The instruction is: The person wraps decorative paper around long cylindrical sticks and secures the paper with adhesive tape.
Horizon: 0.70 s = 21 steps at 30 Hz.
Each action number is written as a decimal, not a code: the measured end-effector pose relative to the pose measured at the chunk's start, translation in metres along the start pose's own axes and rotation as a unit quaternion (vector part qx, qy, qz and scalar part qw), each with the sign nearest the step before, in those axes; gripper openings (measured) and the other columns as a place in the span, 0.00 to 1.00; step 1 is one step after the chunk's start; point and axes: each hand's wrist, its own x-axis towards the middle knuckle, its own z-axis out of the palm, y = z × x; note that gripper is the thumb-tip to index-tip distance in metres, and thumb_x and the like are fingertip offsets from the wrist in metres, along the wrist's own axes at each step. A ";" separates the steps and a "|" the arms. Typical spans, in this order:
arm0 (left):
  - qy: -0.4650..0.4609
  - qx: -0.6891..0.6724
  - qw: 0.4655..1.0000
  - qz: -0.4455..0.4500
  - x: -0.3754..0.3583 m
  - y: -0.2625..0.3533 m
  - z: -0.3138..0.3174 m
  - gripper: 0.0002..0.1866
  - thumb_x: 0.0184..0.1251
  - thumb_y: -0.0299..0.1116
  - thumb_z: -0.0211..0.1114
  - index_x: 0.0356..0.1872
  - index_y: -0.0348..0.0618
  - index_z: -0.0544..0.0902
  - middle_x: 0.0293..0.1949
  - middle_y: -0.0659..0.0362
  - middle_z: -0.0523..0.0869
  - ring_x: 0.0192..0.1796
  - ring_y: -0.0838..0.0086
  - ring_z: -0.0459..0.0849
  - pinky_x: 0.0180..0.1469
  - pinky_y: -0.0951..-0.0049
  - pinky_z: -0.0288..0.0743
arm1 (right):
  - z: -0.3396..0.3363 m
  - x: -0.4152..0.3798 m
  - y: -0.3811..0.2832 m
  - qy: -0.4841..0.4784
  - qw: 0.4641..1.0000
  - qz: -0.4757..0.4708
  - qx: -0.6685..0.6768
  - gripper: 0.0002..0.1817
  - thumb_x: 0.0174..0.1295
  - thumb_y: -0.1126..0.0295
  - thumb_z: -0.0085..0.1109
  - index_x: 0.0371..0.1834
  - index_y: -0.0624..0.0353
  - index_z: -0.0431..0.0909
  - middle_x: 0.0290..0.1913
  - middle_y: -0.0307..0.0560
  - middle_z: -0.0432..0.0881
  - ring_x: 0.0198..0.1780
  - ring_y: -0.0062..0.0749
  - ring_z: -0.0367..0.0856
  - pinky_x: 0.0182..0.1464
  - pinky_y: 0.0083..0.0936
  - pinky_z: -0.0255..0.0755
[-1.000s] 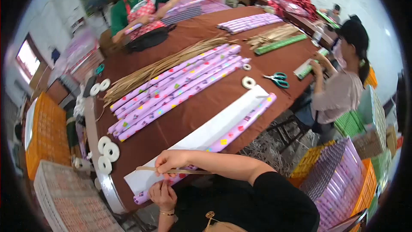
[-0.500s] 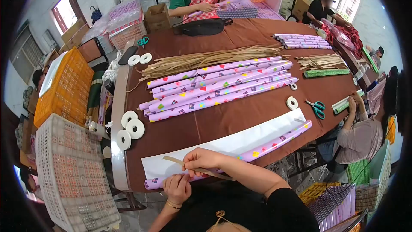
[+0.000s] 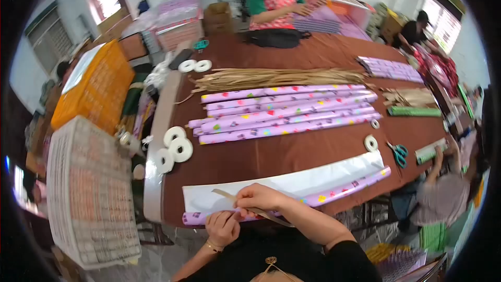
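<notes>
Wrapping paper [image 3: 292, 190], purple with small coloured shapes, lies partly rolled along the near edge of the desk [image 3: 261, 154], right in front of me. Its white inner side is open and flat toward the middle of the desk, and the rolled part is on my side, so I can reach it with both hands without leaning.

My left hand [image 3: 223, 228] rests at the left end of the roll, near the desk edge. Its grip is narrow: the fingers are curled and press on the end of the roll, I think to keep it from opening again. I cannot tell if the thumb goes under the paper.

My right hand [image 3: 259, 198] is just above the roll, a little to the right of the left hand. It pinches a thin tan strip [image 3: 245, 206] between thumb and fingers, so this grip is closed on the strip. The strip runs slanted across the white paper, one end pointing up-left and the other passing under my wrist to the right.

Further on the desk lie finished purple rolls [image 3: 284, 114] side by side, and behind them a long bundle of tan strips [image 3: 276, 77]. White tape rolls [image 3: 175, 149] sit near the left edge, and scissors [image 3: 399, 152] lie at the right. Another person in a red apron [image 3: 274, 1] works at the far side.
</notes>
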 end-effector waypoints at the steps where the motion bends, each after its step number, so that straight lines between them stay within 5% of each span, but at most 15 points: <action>1: 0.000 -0.008 1.000 0.002 -0.001 0.000 -0.001 0.09 0.51 0.30 0.64 0.36 0.47 0.86 0.38 0.62 0.82 0.41 0.67 0.81 0.44 0.66 0.70 | 0.001 -0.001 -0.002 -0.024 1.000 0.006 -0.012 0.10 0.69 0.68 0.54 0.42 0.64 0.79 0.25 0.40 0.82 0.22 0.17 0.77 0.23 0.15 0.70; 21: -0.004 -0.004 1.000 -0.001 0.006 0.004 -0.007 0.08 0.53 0.30 0.65 0.36 0.47 0.86 0.38 0.62 0.83 0.41 0.69 0.81 0.44 0.69 0.72 | 0.002 -0.004 -0.008 0.005 0.999 0.032 -0.001 0.10 0.69 0.69 0.53 0.43 0.64 0.78 0.26 0.40 0.82 0.23 0.18 0.76 0.26 0.15 0.71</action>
